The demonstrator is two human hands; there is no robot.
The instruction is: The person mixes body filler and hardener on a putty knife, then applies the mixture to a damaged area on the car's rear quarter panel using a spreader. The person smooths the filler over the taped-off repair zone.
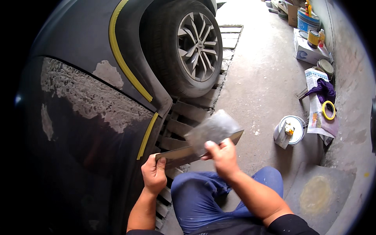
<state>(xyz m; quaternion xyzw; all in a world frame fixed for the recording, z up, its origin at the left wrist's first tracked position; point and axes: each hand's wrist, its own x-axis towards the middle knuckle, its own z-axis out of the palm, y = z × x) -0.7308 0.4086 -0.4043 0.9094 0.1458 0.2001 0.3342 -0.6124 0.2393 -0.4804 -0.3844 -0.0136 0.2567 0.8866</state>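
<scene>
A white-and-blue cardboard box (307, 53) is sitting by the right wall, a yellow-labelled round tin (313, 38) resting on it.

L hand (154, 172) low centre, fingers curled shut in a grip, thumb on top, knuckles toward the left; L forearm comes up from the bottom edge, near vertical. R hand (221, 154) just right of it and slightly farther, also closed in a grip, blurred. R forearm runs in diagonally from bottom right. Hands near, not touching.

Bare forearms, black short sleeves (288, 225), blue trousers (203, 199).
</scene>
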